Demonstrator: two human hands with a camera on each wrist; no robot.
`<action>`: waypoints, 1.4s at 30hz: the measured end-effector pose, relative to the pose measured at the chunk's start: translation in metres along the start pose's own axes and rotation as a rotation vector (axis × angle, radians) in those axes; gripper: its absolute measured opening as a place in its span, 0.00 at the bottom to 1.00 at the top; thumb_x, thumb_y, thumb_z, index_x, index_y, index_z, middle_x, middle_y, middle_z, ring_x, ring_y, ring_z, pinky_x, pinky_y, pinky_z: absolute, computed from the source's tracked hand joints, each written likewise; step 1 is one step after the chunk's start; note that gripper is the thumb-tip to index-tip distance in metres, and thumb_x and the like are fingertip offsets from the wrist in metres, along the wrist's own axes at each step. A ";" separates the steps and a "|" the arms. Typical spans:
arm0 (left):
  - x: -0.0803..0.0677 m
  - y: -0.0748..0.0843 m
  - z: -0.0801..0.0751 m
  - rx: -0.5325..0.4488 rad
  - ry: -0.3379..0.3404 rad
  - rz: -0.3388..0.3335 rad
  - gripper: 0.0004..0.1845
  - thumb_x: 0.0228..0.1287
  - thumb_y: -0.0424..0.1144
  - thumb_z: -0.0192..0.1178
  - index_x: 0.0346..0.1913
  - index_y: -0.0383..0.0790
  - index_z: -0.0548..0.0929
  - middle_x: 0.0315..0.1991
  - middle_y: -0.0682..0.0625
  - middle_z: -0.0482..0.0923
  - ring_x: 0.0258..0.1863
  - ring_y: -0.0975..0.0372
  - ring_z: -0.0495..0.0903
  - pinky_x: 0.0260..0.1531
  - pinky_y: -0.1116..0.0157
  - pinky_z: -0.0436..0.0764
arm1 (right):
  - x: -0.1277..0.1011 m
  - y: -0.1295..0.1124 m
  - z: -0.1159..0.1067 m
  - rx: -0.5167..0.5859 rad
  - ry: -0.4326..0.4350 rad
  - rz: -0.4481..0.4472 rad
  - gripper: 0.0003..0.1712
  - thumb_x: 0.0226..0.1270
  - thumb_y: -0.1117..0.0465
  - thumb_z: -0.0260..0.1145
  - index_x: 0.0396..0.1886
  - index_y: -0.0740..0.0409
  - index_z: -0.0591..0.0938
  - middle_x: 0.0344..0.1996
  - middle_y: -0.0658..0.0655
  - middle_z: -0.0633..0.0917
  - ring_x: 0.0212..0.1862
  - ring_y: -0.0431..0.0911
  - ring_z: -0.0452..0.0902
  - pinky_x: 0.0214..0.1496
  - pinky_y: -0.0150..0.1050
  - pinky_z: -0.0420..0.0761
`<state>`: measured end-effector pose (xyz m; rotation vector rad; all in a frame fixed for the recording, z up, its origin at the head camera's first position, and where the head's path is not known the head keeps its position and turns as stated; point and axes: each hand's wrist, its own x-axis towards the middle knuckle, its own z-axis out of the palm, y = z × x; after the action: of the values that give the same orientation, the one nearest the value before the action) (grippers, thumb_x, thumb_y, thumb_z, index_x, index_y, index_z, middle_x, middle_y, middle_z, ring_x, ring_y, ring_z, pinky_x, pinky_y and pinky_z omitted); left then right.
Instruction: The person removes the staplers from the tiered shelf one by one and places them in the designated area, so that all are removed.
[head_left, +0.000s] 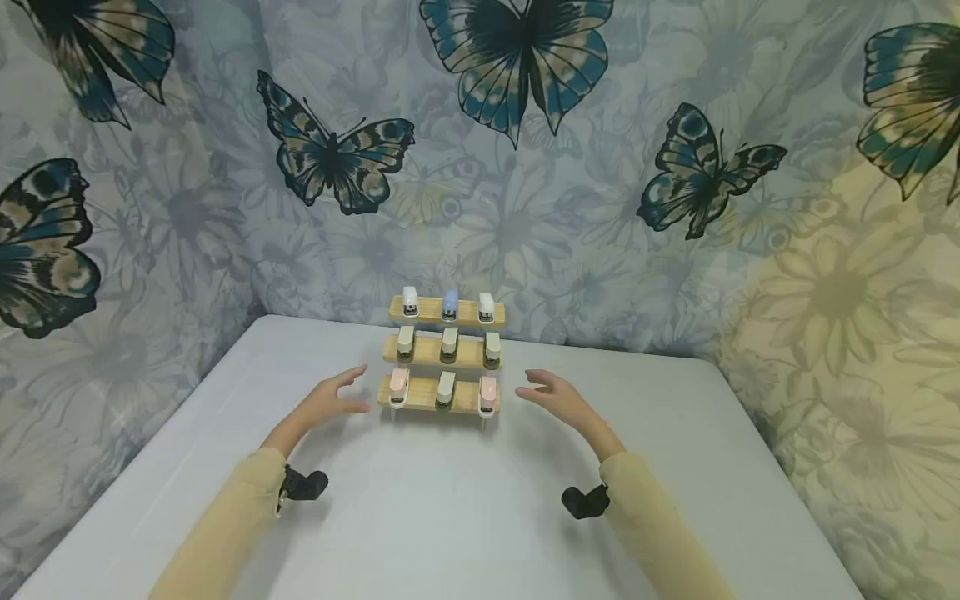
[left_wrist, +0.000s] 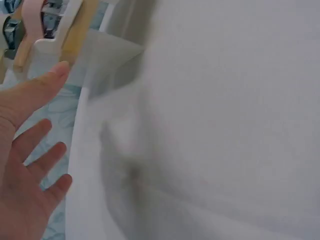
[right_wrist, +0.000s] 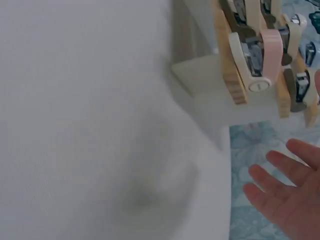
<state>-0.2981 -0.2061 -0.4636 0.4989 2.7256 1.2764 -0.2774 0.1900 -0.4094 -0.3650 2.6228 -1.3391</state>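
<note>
A three-tier wooden rack [head_left: 423, 392] carries several small staplers. On its bottom shelf, a pink stapler [head_left: 398, 386] sits at the left, a grey-green stapler [head_left: 446, 388] in the middle and another pink stapler [head_left: 488, 392] at the right. Grey-green ones line the middle shelf; up top, a blue stapler [head_left: 450, 303] stands between two white ones. My left hand [head_left: 330, 400] is just left of the rack with fingers spread, holding nothing; its thumb overlaps a shelf end in the left wrist view. To the right of the rack, my right hand [head_left: 558, 398] is empty, fingers apart.
The rack stands on white supports [right_wrist: 200, 75] toward the back of a white table [head_left: 450, 517]. Behind the table rises a wall covering [head_left: 517, 225] printed with butterflies and flowers. A black wrist camera [head_left: 303, 485] sticks out from the left sleeve, another [head_left: 585, 502] from the right.
</note>
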 end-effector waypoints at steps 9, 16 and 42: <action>-0.003 0.000 0.032 -0.184 0.069 0.064 0.34 0.42 0.44 0.59 0.55 0.39 0.59 0.53 0.44 0.57 0.48 0.51 0.59 0.43 0.50 0.60 | 0.007 -0.001 0.031 0.112 0.027 -0.024 0.38 0.41 0.43 0.59 0.53 0.55 0.63 0.49 0.53 0.65 0.44 0.48 0.63 0.40 0.42 0.68; 0.005 -0.001 0.051 -0.276 0.195 0.135 0.32 0.44 0.47 0.56 0.55 0.44 0.59 0.53 0.49 0.58 0.45 0.57 0.63 0.46 0.54 0.59 | 0.023 0.027 0.043 0.082 0.050 -0.059 0.38 0.42 0.42 0.58 0.55 0.47 0.59 0.51 0.50 0.62 0.33 0.44 0.61 0.24 0.42 0.66; 0.001 -0.004 0.070 -0.341 0.287 0.120 0.33 0.48 0.46 0.54 0.57 0.45 0.54 0.56 0.54 0.52 0.53 0.59 0.53 0.50 0.53 0.50 | 0.039 0.056 0.071 0.163 0.139 -0.124 0.35 0.38 0.44 0.62 0.51 0.34 0.62 0.43 0.44 0.66 0.34 0.42 0.59 0.23 0.36 0.64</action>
<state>-0.2849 -0.1569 -0.5123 0.4808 2.6334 1.9337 -0.3040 0.1555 -0.4978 -0.4306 2.6134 -1.6615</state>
